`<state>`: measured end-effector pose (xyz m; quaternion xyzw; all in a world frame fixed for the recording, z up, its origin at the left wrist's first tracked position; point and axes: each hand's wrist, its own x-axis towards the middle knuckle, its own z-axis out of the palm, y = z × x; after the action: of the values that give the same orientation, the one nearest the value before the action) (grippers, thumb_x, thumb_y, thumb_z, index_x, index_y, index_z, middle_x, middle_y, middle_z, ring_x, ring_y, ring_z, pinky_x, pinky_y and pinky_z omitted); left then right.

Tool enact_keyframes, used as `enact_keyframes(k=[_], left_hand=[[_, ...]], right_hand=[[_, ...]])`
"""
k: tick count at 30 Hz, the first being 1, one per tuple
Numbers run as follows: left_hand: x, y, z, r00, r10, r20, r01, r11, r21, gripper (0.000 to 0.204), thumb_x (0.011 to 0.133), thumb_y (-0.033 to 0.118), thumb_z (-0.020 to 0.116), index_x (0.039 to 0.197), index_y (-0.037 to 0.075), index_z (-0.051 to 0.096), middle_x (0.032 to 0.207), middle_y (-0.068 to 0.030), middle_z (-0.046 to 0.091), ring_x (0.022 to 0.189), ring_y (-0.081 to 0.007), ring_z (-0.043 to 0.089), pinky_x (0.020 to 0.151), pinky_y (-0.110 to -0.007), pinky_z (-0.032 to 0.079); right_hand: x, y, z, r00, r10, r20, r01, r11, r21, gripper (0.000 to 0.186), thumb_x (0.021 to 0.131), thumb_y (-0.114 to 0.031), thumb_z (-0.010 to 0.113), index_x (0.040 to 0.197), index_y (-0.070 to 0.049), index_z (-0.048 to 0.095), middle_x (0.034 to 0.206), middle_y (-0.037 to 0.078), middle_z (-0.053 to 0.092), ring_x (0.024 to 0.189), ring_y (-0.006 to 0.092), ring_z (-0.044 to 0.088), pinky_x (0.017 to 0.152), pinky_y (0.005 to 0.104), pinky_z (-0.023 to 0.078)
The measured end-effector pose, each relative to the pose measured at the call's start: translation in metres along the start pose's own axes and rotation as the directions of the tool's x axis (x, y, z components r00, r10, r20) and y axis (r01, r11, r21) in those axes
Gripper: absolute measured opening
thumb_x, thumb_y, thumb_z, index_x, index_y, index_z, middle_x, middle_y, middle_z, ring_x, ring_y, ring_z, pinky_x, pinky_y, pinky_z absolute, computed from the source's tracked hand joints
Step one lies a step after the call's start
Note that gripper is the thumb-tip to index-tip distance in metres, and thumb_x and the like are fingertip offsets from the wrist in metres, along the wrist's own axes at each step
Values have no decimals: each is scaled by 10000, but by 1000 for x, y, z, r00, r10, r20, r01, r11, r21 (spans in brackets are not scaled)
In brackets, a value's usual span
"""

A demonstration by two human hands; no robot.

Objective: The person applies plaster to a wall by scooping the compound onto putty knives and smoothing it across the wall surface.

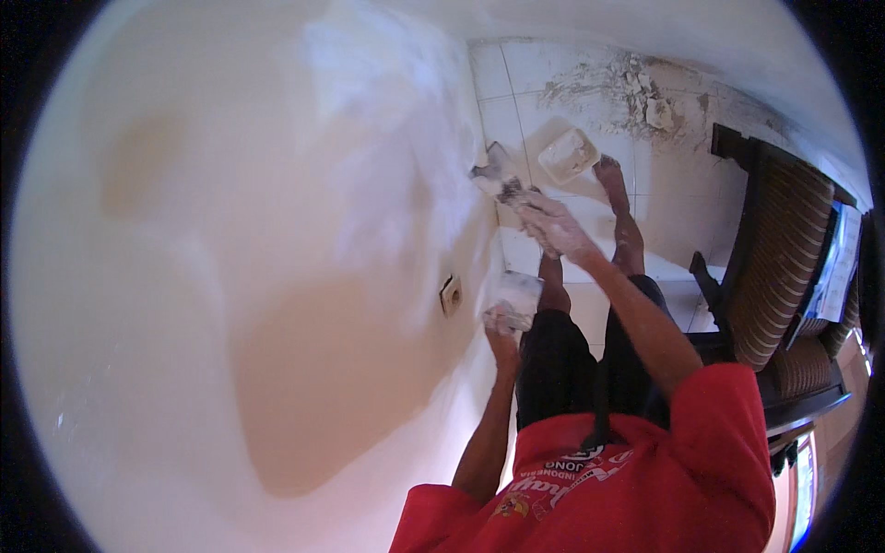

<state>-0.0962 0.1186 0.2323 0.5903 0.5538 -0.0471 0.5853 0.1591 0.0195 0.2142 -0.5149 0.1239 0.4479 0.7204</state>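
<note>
Right fingers point(535, 208) are closed round a white-smeared, broad-bladed scraper point(499, 168) — left fingers point(499, 319) clamp a square, grey, white-smeared plate point(518, 297).

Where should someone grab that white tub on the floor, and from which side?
Probably the rim of the tub, from above on the side facing the wall: it sits open-topped, and a foot is close by its opposite side.

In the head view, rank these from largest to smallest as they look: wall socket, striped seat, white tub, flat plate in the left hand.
1. Striped seat
2. White tub and flat plate in the left hand: too alike to rank
3. Wall socket
</note>
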Motion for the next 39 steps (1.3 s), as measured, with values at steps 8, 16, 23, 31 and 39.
enact_keyframes(k=[8,16,23,31,39], left_hand=[[29,-85,25,994,-55,98,19,940,340,322,996,262,445,1125,-19,535,1084,-189,576,1033,-293,547,957,-387,415],[38,-68,28,963,-200,183,113,910,398,374,1000,278,453,1204,-19,550,1134,-251,573,1145,-346,519,1071,-409,349],[34,-67,27,987,-46,153,-23,909,417,310,1012,284,451,1108,-4,513,984,-167,574,947,-272,542,895,-382,429],[43,-55,22,972,-114,205,40,942,332,208,1005,179,442,1018,-18,509,934,-144,563,896,-262,546,851,-368,434],[46,-22,32,969,-123,214,-11,844,536,228,1011,181,432,1040,-29,516,934,-170,571,895,-274,553,840,-375,438]], right_hand=[[96,88,122,931,-168,-323,123,980,-156,521,956,-234,555,1422,-39,425,926,88,624,841,156,598,737,294,490],[26,55,166,996,-58,-63,33,939,-344,569,959,-266,535,1460,-68,351,973,191,605,917,318,597,832,396,469],[44,29,54,965,262,13,-258,956,-139,401,956,-341,490,1230,-57,562,759,96,561,627,156,577,548,341,478],[143,38,42,922,376,96,-383,845,374,246,839,-289,649,939,-66,621,683,67,574,539,122,527,434,290,400],[125,25,67,943,311,121,-332,854,401,268,858,-258,653,993,-27,631,703,42,597,523,99,519,432,252,393]])
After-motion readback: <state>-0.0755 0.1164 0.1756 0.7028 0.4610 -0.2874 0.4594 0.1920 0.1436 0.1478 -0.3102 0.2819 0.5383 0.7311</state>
